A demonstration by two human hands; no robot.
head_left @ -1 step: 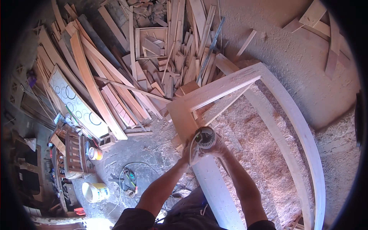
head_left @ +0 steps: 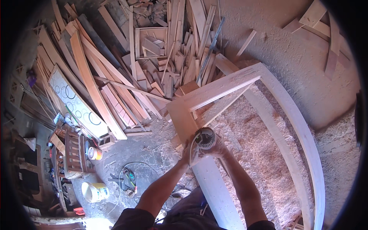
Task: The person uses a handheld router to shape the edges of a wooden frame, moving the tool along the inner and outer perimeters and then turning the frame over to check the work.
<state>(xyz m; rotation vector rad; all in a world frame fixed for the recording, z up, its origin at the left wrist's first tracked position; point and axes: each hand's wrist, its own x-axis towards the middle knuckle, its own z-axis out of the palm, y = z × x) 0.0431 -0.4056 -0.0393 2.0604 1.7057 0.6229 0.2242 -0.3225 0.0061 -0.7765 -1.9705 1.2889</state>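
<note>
A round power tool with a dark top and a toothed or ribbed rim stands over a wooden frame; its exact kind is unclear. My left hand is closed around its left side and my right hand around its right, fingers partly hidden. A pale cord loops down by the left hand. Beneath the tool runs the near rail of the frame, pale and dusty on my side, with browner wood beyond the tool. The frame's top rail and a curved far side stretch away to the right.
Wood shavings lie heaped inside the frame. Long boards and piled offcuts fill the far left and middle. Another corded tool, a white bucket and a smaller tub sit on the floor at left.
</note>
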